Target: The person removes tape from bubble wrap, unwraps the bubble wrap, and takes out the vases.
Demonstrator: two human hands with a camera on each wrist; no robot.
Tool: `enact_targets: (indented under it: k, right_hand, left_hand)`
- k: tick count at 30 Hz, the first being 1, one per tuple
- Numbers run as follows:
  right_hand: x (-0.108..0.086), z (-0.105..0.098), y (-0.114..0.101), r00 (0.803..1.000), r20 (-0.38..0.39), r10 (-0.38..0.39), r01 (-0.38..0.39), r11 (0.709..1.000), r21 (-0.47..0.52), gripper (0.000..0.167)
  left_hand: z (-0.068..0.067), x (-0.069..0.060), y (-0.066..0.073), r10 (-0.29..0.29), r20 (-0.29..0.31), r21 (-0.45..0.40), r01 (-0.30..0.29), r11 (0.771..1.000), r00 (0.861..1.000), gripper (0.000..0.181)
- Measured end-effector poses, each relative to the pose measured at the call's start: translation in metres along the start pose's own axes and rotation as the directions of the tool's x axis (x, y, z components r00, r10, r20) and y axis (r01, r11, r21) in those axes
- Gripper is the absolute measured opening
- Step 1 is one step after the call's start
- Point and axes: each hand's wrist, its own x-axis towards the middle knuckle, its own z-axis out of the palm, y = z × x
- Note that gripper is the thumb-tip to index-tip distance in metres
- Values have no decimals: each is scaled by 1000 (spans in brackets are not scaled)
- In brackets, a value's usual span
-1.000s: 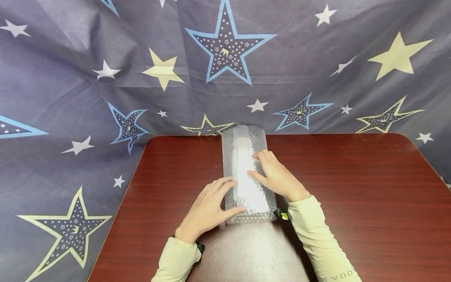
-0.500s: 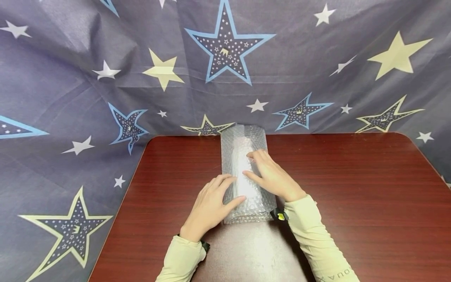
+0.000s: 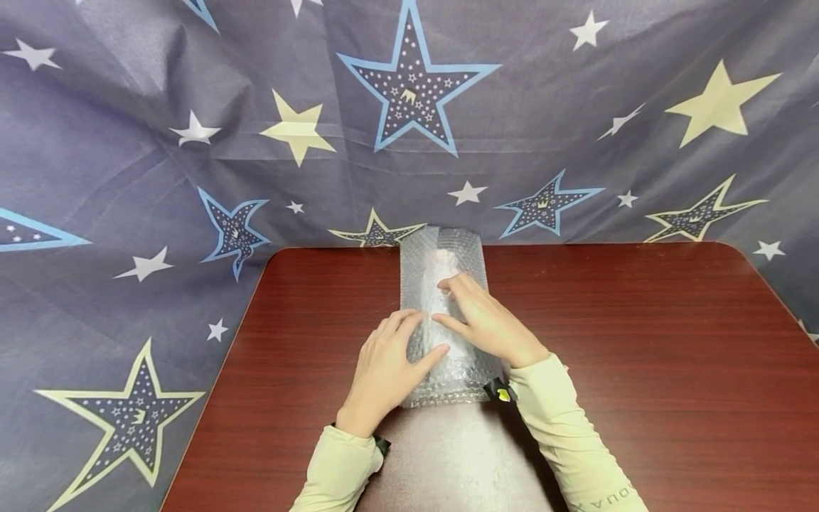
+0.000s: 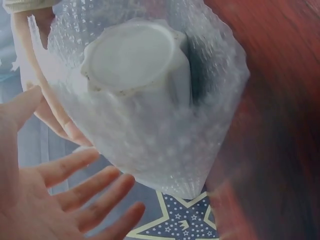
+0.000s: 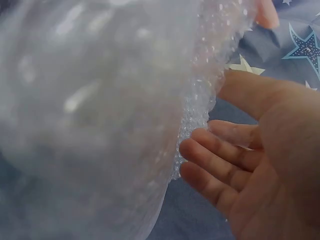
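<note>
Clear bubble wrap (image 3: 473, 256) lies lengthwise at the middle of the table, folded round a white object. The left wrist view shows the flat, scalloped end of this white object (image 4: 132, 57) inside the bubble wrap (image 4: 220, 65). My left hand (image 3: 387, 363) rests at the wrap's left side, thumb apart and fingers slightly bent; its palm and spread fingers (image 4: 75, 200) show in the left wrist view. My right hand (image 3: 489, 320) lies over the wrap from the right, thumb and fingertips on it. In the right wrist view the right hand (image 5: 265, 150) has its fingers relaxed beside the bubble wrap (image 5: 195, 100).
The dark red table (image 3: 640, 341) spreads out on both sides of the wrap. Behind it and on the left hangs a grey-blue cloth (image 3: 544, 92) with star prints, which meets the table's back edge near the wrap's far end.
Both hands have shifted slightly: the right hand leftward across the wrap, the left hand a little forward and to the right. The wrap has barely moved.
</note>
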Motion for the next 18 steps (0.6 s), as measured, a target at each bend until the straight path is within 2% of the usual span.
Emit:
enact_targets:
  k: [4,18]
  right_hand:
    - [1,1,-2,1000,-2,-9,9,1000,-3,42]
    - [4,4,-8,998,3,-57,57,998,27,42]
  left_hand:
    - [2,0,2,-31,-20,4,31,1000,999,67]
    - [6,-1,7,-111,-18,7,111,994,994,81]
